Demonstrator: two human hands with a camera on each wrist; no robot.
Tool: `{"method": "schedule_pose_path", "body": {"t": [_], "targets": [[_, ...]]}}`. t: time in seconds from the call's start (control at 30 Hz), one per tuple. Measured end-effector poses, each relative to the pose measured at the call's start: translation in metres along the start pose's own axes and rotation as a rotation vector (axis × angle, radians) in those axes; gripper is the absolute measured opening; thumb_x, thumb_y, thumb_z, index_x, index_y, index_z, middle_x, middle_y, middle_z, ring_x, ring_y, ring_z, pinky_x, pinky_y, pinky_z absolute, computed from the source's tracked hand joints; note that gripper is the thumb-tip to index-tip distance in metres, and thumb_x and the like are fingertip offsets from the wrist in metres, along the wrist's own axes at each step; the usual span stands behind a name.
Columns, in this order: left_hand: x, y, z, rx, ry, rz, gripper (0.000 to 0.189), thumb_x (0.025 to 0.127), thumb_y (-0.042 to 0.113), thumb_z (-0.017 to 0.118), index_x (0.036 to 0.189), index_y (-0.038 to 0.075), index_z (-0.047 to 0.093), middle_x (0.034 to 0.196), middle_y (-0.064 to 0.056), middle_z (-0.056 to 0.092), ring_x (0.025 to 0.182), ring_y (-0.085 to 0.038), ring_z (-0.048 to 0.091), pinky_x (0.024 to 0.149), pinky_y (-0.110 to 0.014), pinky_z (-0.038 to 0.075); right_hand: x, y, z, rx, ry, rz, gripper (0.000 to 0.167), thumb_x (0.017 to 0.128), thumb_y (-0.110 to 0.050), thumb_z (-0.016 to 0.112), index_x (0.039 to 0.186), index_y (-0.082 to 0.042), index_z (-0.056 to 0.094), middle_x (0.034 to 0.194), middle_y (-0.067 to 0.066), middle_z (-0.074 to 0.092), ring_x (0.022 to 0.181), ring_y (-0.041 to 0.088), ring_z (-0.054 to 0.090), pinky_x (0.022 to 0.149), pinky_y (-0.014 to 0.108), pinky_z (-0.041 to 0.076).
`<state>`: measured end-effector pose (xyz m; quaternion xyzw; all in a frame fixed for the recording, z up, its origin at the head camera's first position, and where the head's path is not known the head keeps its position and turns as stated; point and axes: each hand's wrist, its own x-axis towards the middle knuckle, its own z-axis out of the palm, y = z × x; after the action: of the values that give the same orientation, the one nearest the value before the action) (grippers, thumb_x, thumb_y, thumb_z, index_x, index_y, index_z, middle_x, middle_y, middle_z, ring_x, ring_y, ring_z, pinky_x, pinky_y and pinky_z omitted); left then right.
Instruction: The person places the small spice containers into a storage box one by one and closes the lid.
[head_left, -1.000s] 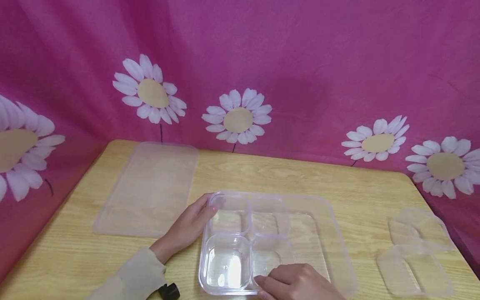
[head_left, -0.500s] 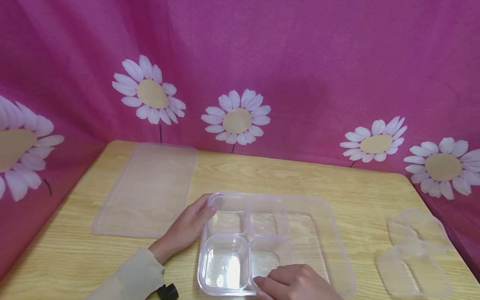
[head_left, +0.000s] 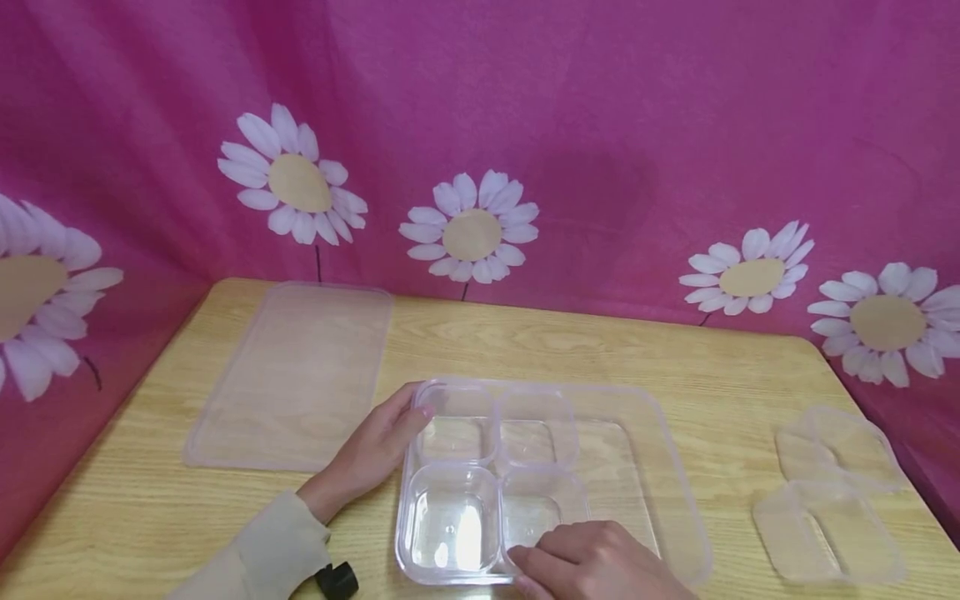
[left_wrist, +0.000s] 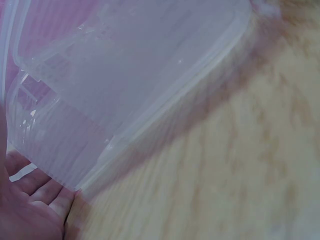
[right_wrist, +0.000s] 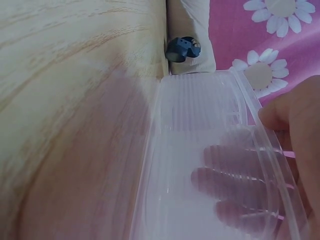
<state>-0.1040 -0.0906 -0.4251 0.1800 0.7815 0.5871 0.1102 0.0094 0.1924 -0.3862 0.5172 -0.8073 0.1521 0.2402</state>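
A large clear plastic box (head_left: 615, 483) with rounded corners lies on the wooden table. Small clear square containers fill its left half, two deep and two across: the front left one (head_left: 453, 521), the front right one (head_left: 528, 504) and two behind. My left hand (head_left: 367, 458) grips the box's back left corner, thumb over the rim and fingers along the outer wall. At the front, my right hand (head_left: 592, 562) has its fingertips inside the front right container's near rim. In the right wrist view those fingers (right_wrist: 220, 175) show through the front wall, thumb at the rim.
A flat translucent lid (head_left: 300, 367) lies at the back left. Two more small clear containers, a front one (head_left: 832, 533) and a back one (head_left: 843, 450), stand near the table's right edge. A pink cloth (head_left: 600, 125) with printed daisies hangs behind the table.
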Motion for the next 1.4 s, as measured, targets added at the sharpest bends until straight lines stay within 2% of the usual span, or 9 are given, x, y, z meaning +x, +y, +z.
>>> {"method": "schedule_pose_path", "body": {"t": [0.2, 0.47, 0.83, 1.2, 1.4], "targets": [[0.0016, -0.0006, -0.001, 0.017, 0.006, 0.003, 0.044, 0.111, 0.036, 0.044, 0.152, 0.019, 0.048, 0.154, -0.006, 0.056, 0.148, -0.027, 0.047, 0.125, -0.054, 0.034, 0.0007, -0.0006, -0.0011, -0.03, -0.017, 0.005, 0.033, 0.11, -0.026, 0.045, 0.102, -0.016, 0.075, 0.07, -0.017, 0.056, 0.062, -0.009, 0.047, 0.061, 0.002, 0.041], [-0.0005, -0.0007, -0.0006, 0.007, 0.005, -0.022, 0.045, 0.111, 0.037, 0.044, 0.153, 0.019, 0.047, 0.155, -0.006, 0.055, 0.149, -0.027, 0.046, 0.126, -0.054, 0.034, 0.0011, -0.0012, -0.0008, -0.022, -0.029, 0.011, 0.031, 0.11, -0.026, 0.046, 0.102, -0.016, 0.074, 0.07, -0.017, 0.055, 0.061, -0.009, 0.045, 0.061, 0.002, 0.039], [-0.0012, -0.0004, -0.0004, -0.001, 0.002, -0.024, 0.046, 0.111, 0.036, 0.044, 0.153, 0.019, 0.046, 0.156, -0.006, 0.054, 0.15, -0.027, 0.045, 0.127, -0.053, 0.033, 0.0006, -0.0013, 0.0, -0.028, -0.024, 0.006, 0.03, 0.109, -0.026, 0.046, 0.101, -0.017, 0.074, 0.069, -0.017, 0.053, 0.061, -0.009, 0.043, 0.061, 0.002, 0.038], [-0.0001, -0.0003, 0.0, -0.013, 0.005, -0.022, 0.045, 0.111, 0.035, 0.045, 0.152, 0.018, 0.047, 0.153, -0.007, 0.056, 0.146, -0.027, 0.049, 0.126, -0.054, 0.034, 0.0001, -0.0039, -0.0008, -0.026, -0.036, 0.036, 0.028, 0.109, -0.027, 0.049, 0.1, -0.017, 0.075, 0.07, -0.017, 0.056, 0.062, -0.009, 0.047, 0.063, 0.002, 0.042], [-0.0004, -0.0009, 0.0002, -0.018, 0.005, -0.032, 0.045, 0.111, 0.036, 0.045, 0.152, 0.019, 0.047, 0.154, -0.007, 0.056, 0.147, -0.027, 0.049, 0.126, -0.053, 0.034, -0.0002, -0.0033, 0.0019, -0.037, -0.007, 0.015, 0.03, 0.109, -0.027, 0.049, 0.098, -0.017, 0.075, 0.069, -0.017, 0.058, 0.062, -0.009, 0.047, 0.06, 0.003, 0.042]]}}
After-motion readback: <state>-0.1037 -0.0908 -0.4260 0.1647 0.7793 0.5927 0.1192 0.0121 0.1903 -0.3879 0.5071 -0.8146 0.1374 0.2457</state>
